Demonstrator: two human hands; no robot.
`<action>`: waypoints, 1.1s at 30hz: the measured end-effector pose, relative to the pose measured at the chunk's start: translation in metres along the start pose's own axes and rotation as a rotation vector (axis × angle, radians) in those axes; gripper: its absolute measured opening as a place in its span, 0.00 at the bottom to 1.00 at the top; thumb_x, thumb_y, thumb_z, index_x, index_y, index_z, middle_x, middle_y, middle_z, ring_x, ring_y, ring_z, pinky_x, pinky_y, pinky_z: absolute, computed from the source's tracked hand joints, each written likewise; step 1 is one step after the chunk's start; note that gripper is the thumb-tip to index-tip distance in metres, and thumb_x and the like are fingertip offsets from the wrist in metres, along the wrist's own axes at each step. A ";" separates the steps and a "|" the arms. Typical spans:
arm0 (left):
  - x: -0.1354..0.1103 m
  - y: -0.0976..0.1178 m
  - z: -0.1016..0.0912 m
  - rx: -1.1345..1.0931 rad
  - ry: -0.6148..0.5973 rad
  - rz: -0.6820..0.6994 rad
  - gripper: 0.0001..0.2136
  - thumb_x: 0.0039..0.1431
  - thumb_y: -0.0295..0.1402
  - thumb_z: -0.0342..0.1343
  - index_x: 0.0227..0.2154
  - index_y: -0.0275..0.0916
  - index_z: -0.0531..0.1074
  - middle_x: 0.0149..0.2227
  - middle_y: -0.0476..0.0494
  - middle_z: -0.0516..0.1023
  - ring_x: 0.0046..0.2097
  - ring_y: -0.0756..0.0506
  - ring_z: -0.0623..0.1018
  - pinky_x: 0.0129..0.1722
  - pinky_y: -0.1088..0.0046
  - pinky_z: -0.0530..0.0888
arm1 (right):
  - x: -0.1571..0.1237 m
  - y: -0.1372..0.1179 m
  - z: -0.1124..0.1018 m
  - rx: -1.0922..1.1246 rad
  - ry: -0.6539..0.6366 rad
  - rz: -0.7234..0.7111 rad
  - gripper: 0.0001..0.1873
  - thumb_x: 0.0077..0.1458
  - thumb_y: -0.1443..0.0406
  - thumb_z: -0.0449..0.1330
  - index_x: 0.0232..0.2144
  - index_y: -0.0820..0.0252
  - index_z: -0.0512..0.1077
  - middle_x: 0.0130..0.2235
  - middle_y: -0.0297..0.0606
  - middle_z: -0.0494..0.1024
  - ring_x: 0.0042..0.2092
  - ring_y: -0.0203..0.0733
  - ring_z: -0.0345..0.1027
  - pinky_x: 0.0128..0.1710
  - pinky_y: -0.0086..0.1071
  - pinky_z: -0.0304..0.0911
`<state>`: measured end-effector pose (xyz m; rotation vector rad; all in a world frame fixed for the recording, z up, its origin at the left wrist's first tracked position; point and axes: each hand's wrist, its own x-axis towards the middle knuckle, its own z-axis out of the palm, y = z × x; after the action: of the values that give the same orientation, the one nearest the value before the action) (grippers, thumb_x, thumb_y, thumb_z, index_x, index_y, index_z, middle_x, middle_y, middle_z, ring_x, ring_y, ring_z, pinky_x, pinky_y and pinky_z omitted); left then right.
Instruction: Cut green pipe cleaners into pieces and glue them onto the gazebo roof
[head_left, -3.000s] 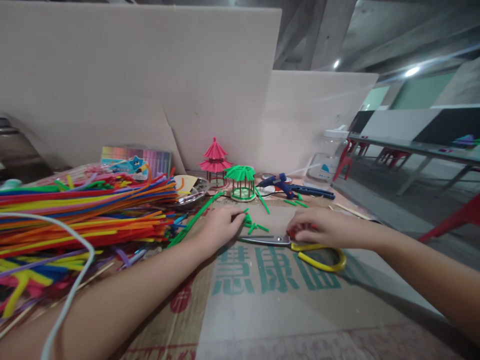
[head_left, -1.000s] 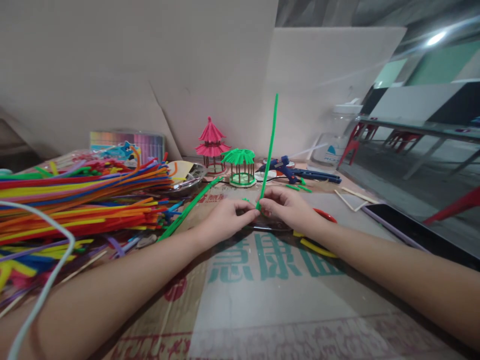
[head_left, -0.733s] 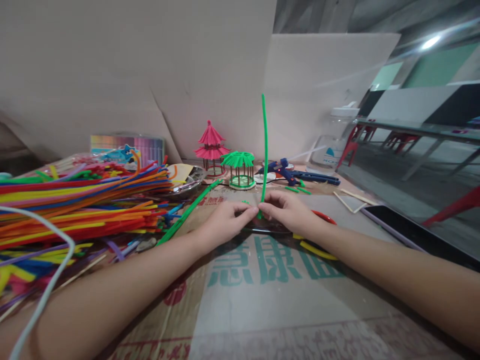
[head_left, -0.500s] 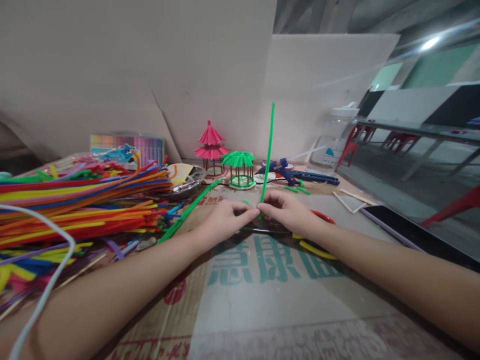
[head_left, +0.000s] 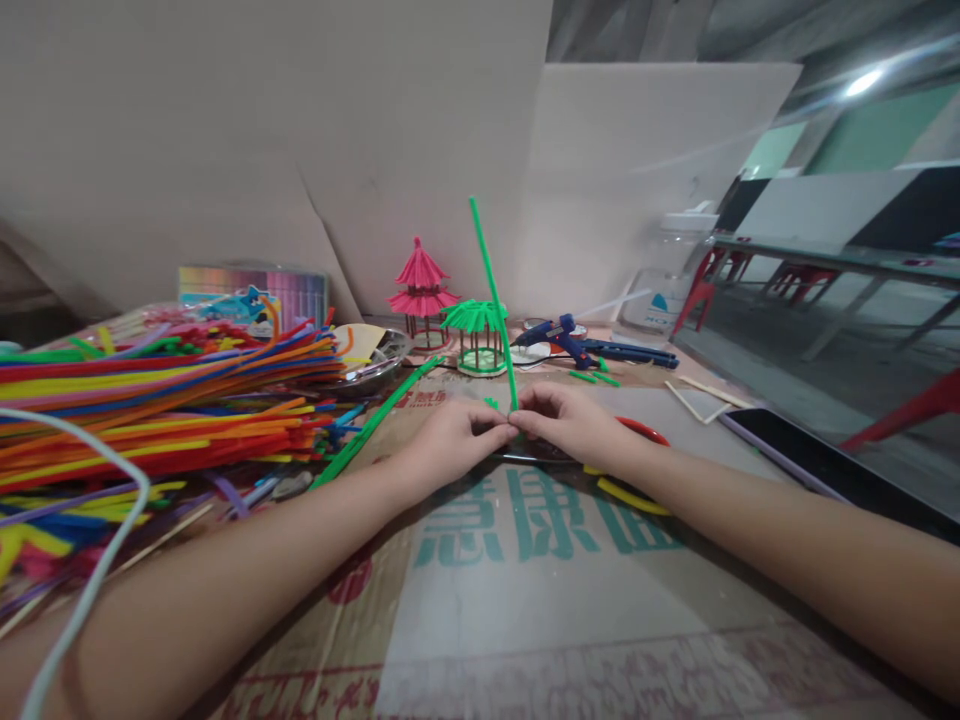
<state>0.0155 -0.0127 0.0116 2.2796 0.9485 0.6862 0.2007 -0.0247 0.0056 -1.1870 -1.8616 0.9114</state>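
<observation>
A long green pipe cleaner [head_left: 491,275] rises from between my fingertips, tilted to the left at its top. My left hand [head_left: 461,437] and my right hand [head_left: 559,418] meet at its lower end, both pinching there. The lower tip of the pipe cleaner is hidden by my fingers. Beneath my hands lies a dark, shiny-edged dish [head_left: 536,458], mostly covered. Behind them stands a small pavilion with a green roof [head_left: 474,318] and brown posts. Beside it, to the left, is a pink two-tiered pagoda [head_left: 420,290].
Bundles of coloured pipe cleaners [head_left: 165,390] fill the left side, with green ones [head_left: 382,415] nearer my left hand. A blue glue gun [head_left: 562,340] lies at the back. On the right are a phone [head_left: 832,465], a clear bottle [head_left: 660,275] and red handles [head_left: 643,430].
The green pipe cleaner has swung from nearly upright to leaning left. My hands have shifted slightly left and remain pinched together at its lower end.
</observation>
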 end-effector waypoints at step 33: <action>-0.004 0.002 -0.001 0.141 0.110 0.080 0.12 0.59 0.38 0.53 0.29 0.38 0.79 0.30 0.45 0.79 0.36 0.46 0.74 0.39 0.73 0.67 | -0.001 0.001 0.005 0.019 0.043 -0.019 0.12 0.53 0.57 0.57 0.25 0.58 0.66 0.24 0.30 0.65 0.27 0.35 0.58 0.26 0.29 0.54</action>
<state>0.0134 -0.0160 0.0127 2.4352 0.9890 0.8091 0.1967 -0.0261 0.0023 -1.1667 -1.8229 0.8845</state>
